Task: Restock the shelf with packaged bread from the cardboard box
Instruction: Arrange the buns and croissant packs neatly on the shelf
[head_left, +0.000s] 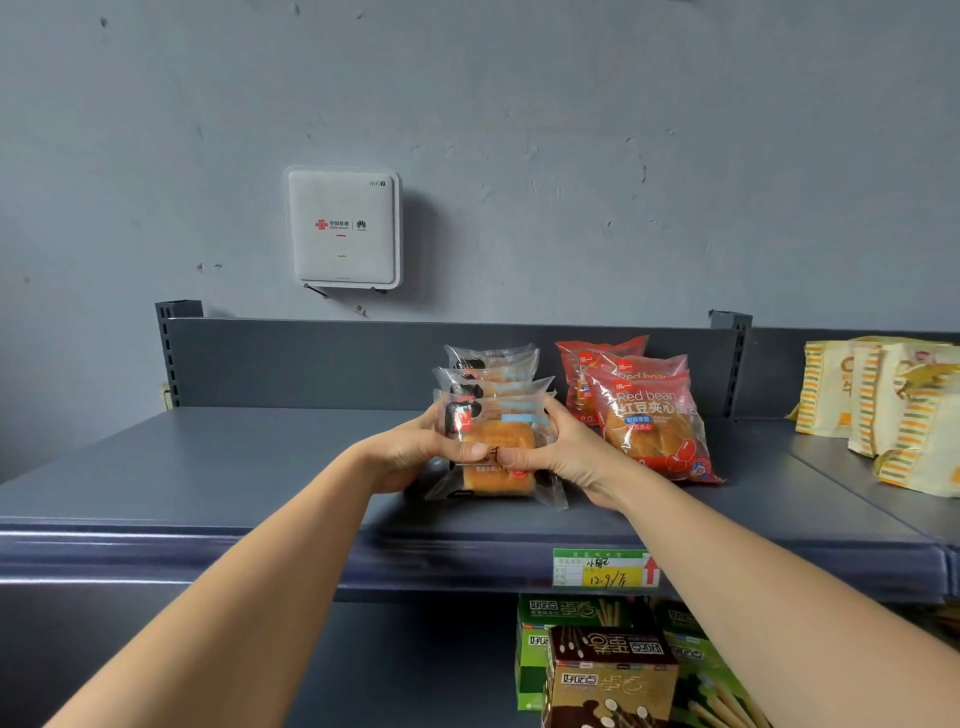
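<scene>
Top shelf, dark grey metal: three groups of packaged goods on the deck.

The shelf (234, 467) spans the middle of the frame, with a raised back panel behind it. At centre a row of clear-wrapped bread packs (493, 366) is stacked front to back. Just right of them, red bean bread packs (652, 423) lean in an overlapping row (at least three visible). At the far right edge, yellow-striped bags (883, 410) sit on the adjoining shelf section (826, 454). A price label (605, 568) is fixed to the front rail, lower centre-right.

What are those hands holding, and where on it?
The left hand and right hand grip a clear-wrapped bread pack by its side edges, thumbs on its front.
</scene>
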